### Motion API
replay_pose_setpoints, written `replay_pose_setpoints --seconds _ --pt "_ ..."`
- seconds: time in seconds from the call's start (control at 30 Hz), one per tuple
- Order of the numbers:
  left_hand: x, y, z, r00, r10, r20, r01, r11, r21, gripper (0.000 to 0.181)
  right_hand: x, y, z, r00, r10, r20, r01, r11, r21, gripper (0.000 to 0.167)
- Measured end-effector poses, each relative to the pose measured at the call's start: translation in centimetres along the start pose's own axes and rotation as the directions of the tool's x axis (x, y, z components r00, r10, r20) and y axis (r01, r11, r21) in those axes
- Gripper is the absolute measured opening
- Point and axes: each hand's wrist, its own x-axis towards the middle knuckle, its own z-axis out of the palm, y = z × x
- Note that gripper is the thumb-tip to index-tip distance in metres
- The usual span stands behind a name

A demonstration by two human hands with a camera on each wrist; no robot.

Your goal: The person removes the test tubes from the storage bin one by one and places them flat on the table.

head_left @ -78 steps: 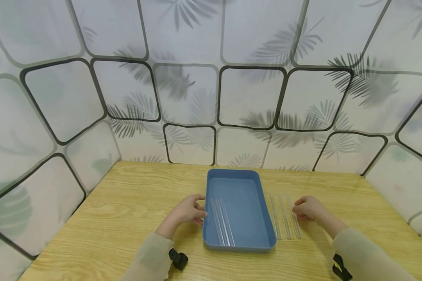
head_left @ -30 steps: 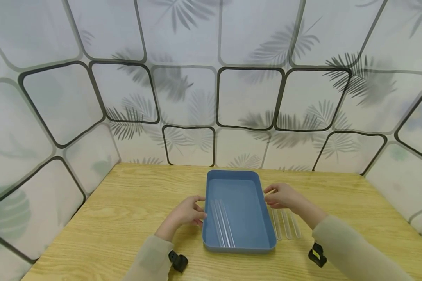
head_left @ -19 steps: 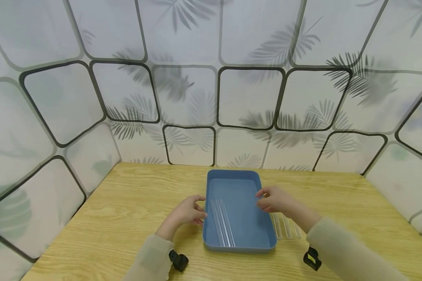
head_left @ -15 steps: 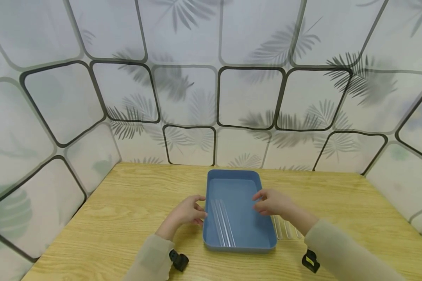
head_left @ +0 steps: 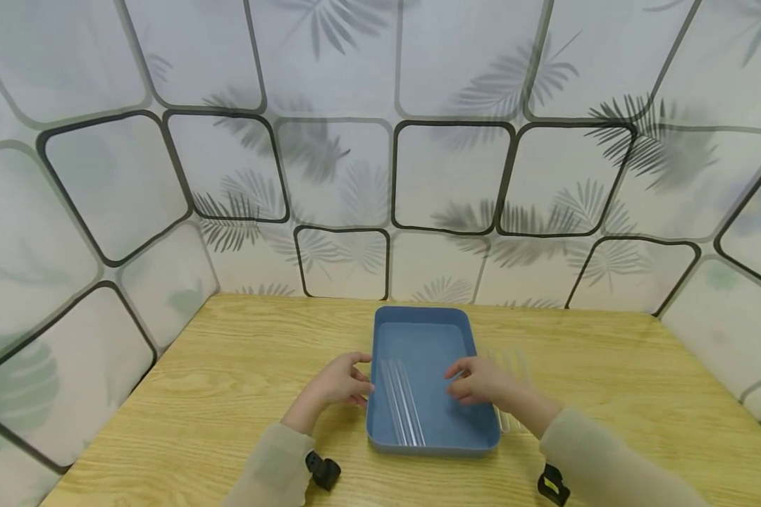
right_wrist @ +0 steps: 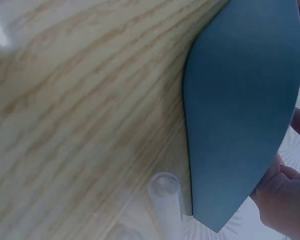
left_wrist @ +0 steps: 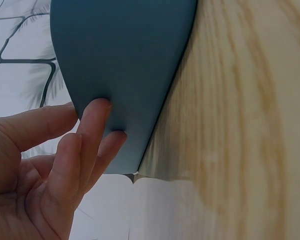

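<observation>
Right hand [head_left: 482,384]: loose, fingers slightly bent, gap between thumb and index, nothing visible between them. It's over the right half of the blue tray [head_left: 428,345]; whether it touches the tray, can't tell.

Left of its fingertips, on the tray floor: clear tubes [head_left: 402,408], slim, straight, glossy, lying side by side at a slight slant. Glass or plastic, can't tell.

Just right of the same hand, outside the tray: second set of tubes [head_left: 504,420], also transparent, partly hidden by the forearm. Right wrist view shows one rounded end near the tray wall.

Left hand [head_left: 336,380]: relaxed, fingertips resting against the tray's outer left wall. Tray sits directly right of it: smooth, matte, rectangular, rounded corners, raised sides.

Behind each hand, toward the body: beige sleeves [head_left: 269,465], black wrist units [head_left: 323,470]. Right unit has a yellow patch; any marking too small to read.

Under both hands: table [head_left: 228,394], light yellow wood grain. Beyond them: pale wall covering [head_left: 336,169], dark rounded-square outlines, grey fern-like leaves.
</observation>
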Motion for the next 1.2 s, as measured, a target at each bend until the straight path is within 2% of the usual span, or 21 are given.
replay_pose_setpoints --seconds 0.2,0.7,0.93,1.2 --pt "0.0 0.0 0.0 1.000 0.000 0.001 0.000 1.000 0.004 0.055 0.4 0.5 0.6 1.000 0.008 0.005 -0.008 1.000 0.018 0.031" --pt "-0.1 0.1 0.0 1.000 -0.004 -0.001 0.004 1.000 -0.008 0.055 1.0 0.4 2.3 0.995 -0.005 0.105 -0.003 0.997 0.080 0.033" --pt "-0.4 0.5 -0.1 1.000 0.015 0.006 -0.015 1.000 0.006 0.054 1.1 0.1 3.1 0.992 0.009 0.129 -0.021 0.995 0.099 0.033" --pt "0.0 0.0 0.0 1.000 -0.005 -0.008 0.005 1.000 0.003 0.055 1.5 -0.2 3.8 0.990 0.005 0.140 -0.018 0.996 0.091 0.033"
